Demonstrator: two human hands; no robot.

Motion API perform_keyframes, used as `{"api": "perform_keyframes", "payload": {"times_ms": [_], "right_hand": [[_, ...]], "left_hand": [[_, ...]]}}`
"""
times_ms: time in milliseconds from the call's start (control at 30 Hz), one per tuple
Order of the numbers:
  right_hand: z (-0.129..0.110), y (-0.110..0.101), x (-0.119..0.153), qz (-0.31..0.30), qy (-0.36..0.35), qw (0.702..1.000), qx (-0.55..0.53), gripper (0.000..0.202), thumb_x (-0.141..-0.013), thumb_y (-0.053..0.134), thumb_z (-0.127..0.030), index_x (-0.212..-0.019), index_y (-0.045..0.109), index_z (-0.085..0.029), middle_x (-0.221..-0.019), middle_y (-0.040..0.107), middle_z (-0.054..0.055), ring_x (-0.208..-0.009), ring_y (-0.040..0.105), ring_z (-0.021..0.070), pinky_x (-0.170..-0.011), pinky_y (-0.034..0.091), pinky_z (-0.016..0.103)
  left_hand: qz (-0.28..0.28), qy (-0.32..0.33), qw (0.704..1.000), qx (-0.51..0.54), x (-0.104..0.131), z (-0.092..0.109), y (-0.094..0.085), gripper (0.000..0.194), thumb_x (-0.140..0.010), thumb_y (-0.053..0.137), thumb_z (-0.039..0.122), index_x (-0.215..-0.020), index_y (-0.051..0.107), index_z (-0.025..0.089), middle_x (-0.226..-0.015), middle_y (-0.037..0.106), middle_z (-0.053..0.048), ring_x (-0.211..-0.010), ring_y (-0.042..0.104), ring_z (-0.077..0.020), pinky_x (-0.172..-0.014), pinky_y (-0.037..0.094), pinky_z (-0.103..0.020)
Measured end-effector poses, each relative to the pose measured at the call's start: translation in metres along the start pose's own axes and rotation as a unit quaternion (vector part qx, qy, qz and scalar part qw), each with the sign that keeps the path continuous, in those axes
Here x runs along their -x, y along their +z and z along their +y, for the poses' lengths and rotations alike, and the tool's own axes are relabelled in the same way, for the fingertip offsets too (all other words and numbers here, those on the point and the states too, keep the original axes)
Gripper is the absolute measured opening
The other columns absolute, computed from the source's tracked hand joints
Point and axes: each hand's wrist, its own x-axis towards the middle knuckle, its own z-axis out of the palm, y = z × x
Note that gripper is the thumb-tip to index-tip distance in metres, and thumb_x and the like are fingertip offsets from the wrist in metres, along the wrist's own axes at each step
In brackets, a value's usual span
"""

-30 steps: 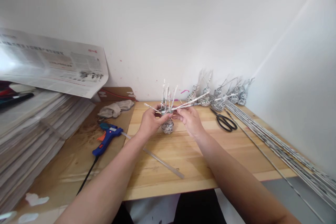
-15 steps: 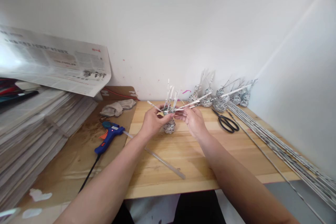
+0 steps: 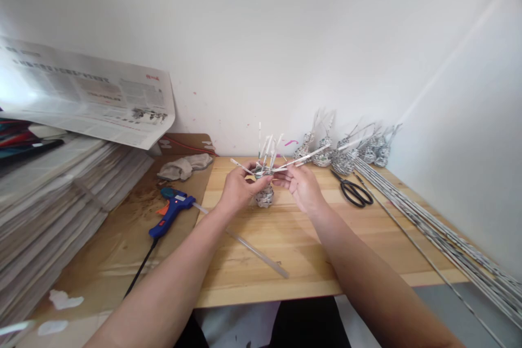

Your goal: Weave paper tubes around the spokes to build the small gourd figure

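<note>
A small woven newspaper piece, round at the bottom, is held just above the wooden table. Several paper strips stick up and outward from its top. My left hand is closed around its neck, the thumb pressed across the front. On the other side, my right hand pinches a long paper tube that runs from the piece up to the right. The right fingertips are close to the weave, and some of them are hidden.
To the left, a blue glue gun with a long glue stick lies by a cloth glove and a newspaper stack. Black scissors, several woven pieces and a bundle of paper tubes lie right.
The long tube's far end, pointing up right, has shifted slightly within my right hand's pinch. Both hands stay nearly in place; the whole view has moved a little.
</note>
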Motion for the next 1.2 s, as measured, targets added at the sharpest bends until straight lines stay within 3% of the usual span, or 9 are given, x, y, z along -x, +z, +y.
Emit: {"api": "perform_keyframes", "payload": {"times_ms": [133, 300, 433, 767, 1033, 1200], "right_hand": [[0.000, 0.000, 0.002, -0.026, -0.015, 1.000, 0.008, 0.030, -0.069, 0.081, -0.039, -0.077, 0.058, -0.021, -0.085, 0.072, 0.000, -0.078, 0.069, 0.0158, -0.071, 0.056, 0.029], [0.001, 0.001, 0.002, -0.009, -0.025, 1.000, 0.015, 0.035, -0.065, 0.083, -0.043, -0.076, 0.058, -0.020, -0.084, 0.072, 0.000, -0.078, 0.069, 0.0160, -0.072, 0.057, 0.030], [0.001, 0.001, 0.001, -0.004, -0.026, 0.999, 0.019, 0.038, -0.066, 0.082, -0.047, -0.078, 0.058, -0.021, -0.084, 0.073, 0.000, -0.077, 0.069, 0.0160, -0.071, 0.057, 0.030], [0.002, 0.000, 0.002, 0.013, -0.029, 0.999, 0.032, 0.041, -0.067, 0.079, -0.052, -0.083, 0.057, -0.021, -0.086, 0.074, 0.001, -0.079, 0.070, 0.0178, -0.070, 0.057, 0.031], [0.002, -0.001, 0.000, 0.023, -0.024, 0.999, 0.030, 0.040, -0.068, 0.078, -0.050, -0.083, 0.055, -0.022, -0.084, 0.074, 0.001, -0.077, 0.070, 0.0175, -0.067, 0.056, 0.029], [0.002, 0.000, 0.000, 0.031, -0.025, 0.999, 0.030, 0.039, -0.069, 0.077, -0.051, -0.083, 0.056, -0.021, -0.083, 0.075, 0.002, -0.075, 0.070, 0.0169, -0.065, 0.056, 0.028]], "left_hand": [[-0.009, 0.012, 1.000, -0.010, 0.000, -0.003, -0.001, 0.035, -0.072, 0.075, 0.039, -0.096, 0.067, 0.016, -0.089, 0.069, -0.004, -0.077, 0.062, -0.0159, -0.065, 0.052, -0.024], [0.014, 0.028, 0.999, 0.013, 0.000, -0.005, 0.000, 0.043, -0.070, 0.077, 0.039, -0.105, 0.063, 0.018, -0.095, 0.068, -0.004, -0.082, 0.062, -0.0166, -0.064, 0.051, -0.023], [-0.018, 0.000, 0.999, 0.044, -0.001, -0.001, -0.002, 0.040, -0.067, 0.080, 0.040, -0.095, 0.063, 0.017, -0.089, 0.067, -0.003, -0.080, 0.062, -0.0164, -0.066, 0.051, -0.025], [-0.050, -0.050, 0.986, 0.153, -0.002, -0.001, -0.003, 0.049, -0.060, 0.086, 0.036, -0.094, 0.056, 0.016, -0.088, 0.066, -0.003, -0.074, 0.064, -0.0151, -0.067, 0.054, -0.029], [-0.123, -0.058, 0.964, 0.228, -0.004, -0.005, -0.010, 0.032, -0.077, 0.074, 0.037, -0.096, 0.059, 0.016, -0.094, 0.066, -0.005, -0.088, 0.066, -0.0187, -0.075, 0.059, -0.035], [-0.097, -0.083, 0.952, 0.279, -0.005, -0.006, -0.011, 0.025, -0.071, 0.074, 0.028, -0.090, 0.063, 0.015, -0.090, 0.065, -0.004, -0.085, 0.065, -0.0183, -0.075, 0.060, -0.038]]}}
